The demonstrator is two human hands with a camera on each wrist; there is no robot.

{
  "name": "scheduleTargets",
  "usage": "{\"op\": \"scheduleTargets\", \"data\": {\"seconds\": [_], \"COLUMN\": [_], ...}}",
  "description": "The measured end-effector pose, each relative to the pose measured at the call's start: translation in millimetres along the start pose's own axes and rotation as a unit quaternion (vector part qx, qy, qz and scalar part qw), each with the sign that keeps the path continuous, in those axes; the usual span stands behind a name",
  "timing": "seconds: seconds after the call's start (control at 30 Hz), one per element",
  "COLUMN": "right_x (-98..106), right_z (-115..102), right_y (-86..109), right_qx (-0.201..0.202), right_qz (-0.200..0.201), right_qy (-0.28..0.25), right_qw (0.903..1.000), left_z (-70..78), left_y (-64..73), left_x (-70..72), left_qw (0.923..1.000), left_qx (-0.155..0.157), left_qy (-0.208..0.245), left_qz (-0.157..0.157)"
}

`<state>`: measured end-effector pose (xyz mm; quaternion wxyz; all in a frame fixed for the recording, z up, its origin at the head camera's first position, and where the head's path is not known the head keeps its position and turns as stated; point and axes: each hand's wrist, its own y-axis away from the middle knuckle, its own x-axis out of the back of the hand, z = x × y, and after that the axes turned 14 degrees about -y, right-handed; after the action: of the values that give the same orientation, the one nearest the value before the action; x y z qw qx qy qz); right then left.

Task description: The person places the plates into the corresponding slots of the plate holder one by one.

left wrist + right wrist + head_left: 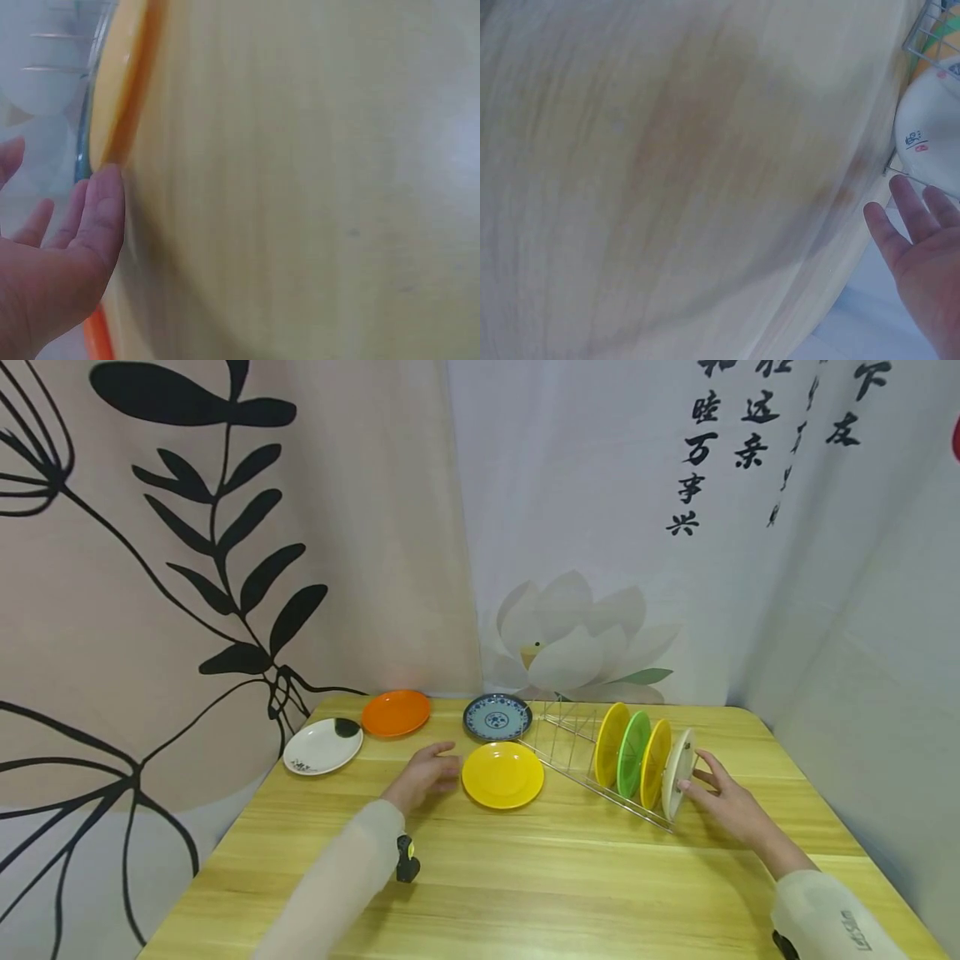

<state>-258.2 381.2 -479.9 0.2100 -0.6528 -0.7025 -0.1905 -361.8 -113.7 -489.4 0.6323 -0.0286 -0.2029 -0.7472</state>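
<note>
In the head view my left hand [426,779] is just left of a yellow plate [502,776] lying flat on the table. Its fingers are loosely extended and hold nothing; in the left wrist view the fingertips come right up to the rim of that plate [112,90], and I cannot tell if they touch. At the right end of a wire dish rack [577,768], my right hand [723,800] reaches beside a white patterned plate [678,774] standing on edge. In the right wrist view its fingers are spread below the white plate [930,131]; contact is unclear.
Yellow [611,745], green [633,753] and another yellow plate [656,764] stand in the rack's right half. A blue-patterned plate [497,717] lies by its left end. Farther left lie an orange plate [396,713] and a white plate with a dark patch [322,747].
</note>
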Motion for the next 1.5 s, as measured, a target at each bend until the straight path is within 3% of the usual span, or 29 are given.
{"op": "scheduleTargets", "data": {"seconds": [0.27, 0.53, 1.03, 1.5], "right_x": [0.3, 0.0, 0.5, 0.3], "right_z": [-0.3, -1.4, -0.8, 1.0], "right_y": [-0.6, 0.5, 0.8, 1.4], "right_qx": [0.003, 0.000, 0.003, -0.001], "right_qz": [0.000, -0.002, -0.002, -0.002], "right_qy": [0.000, -0.009, -0.010, -0.008], "right_qw": [1.0000, 1.0000, 0.9999, 1.0000], "left_z": [-9.7, -9.5, -7.0, -3.8], "left_y": [2.8, 4.0, 5.6, 9.0], "left_x": [-7.8, -12.9, -23.5, -29.7], "left_qw": [0.9999, 0.9999, 0.9973, 0.9971], "left_qx": [0.002, 0.003, -0.019, -0.023], "left_qy": [0.002, -0.003, 0.067, 0.066], "left_qz": [-0.015, -0.011, -0.021, -0.030]}}
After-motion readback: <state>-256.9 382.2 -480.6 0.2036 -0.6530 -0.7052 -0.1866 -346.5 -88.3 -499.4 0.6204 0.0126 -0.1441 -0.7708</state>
